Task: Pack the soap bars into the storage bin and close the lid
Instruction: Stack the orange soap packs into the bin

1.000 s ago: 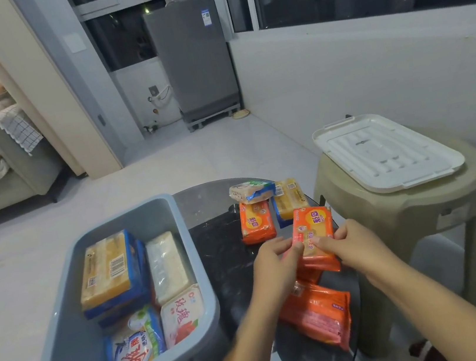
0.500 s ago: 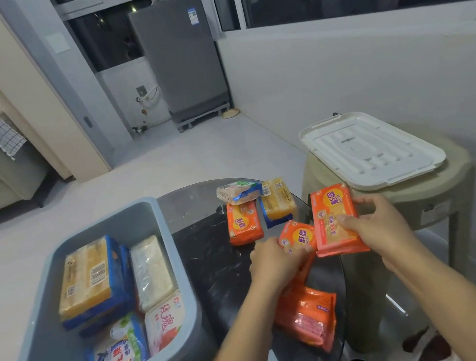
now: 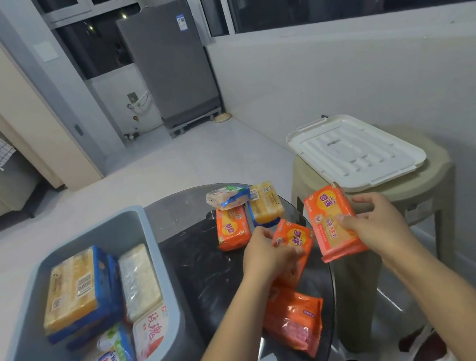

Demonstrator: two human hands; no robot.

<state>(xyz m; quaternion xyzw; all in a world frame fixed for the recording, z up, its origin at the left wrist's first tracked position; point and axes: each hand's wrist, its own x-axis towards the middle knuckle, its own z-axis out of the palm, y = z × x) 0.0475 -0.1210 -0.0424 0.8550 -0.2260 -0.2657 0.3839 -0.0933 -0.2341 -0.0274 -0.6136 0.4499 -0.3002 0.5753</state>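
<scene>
soap packs, orange: one gripped in right hand [image 3: 374, 223], lifted off the table [image 3: 200, 266]; one grasped in left hand [image 3: 268, 256], likely the next to go. bin [image 3: 158, 272], left, part-filled, open for loading. lid [image 3: 356, 153] parked on stool [image 3: 437, 181], well apart.

The storage bin [image 3: 159, 284] lies open-topped with bare floor along its left; soap packs [image 3: 93, 294] crowd its right.
</scene>
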